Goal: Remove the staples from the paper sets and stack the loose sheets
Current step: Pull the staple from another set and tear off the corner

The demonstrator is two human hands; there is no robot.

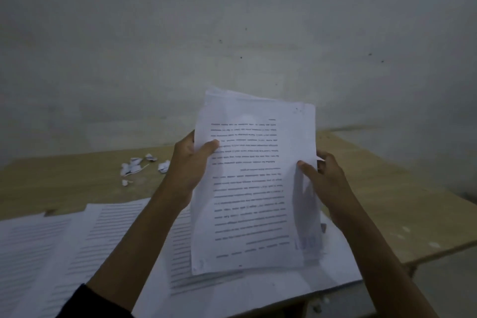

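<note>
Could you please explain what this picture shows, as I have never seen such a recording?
There is no machine here: a person wears a camera on the head, so this one picture looks forward and down at their own arms. The left hand and the right hand each grip a side of a set of printed pages, held up above a wooden table. More printed sheets lie spread on the table near the person; small white paper scraps lie farther back, to the left.

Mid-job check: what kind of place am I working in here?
Probably a plain room with a paperwork desk: a wooden table before a bare pale wall, printed sheets spread over its near end, and torn paper scraps lying farther back.
</note>
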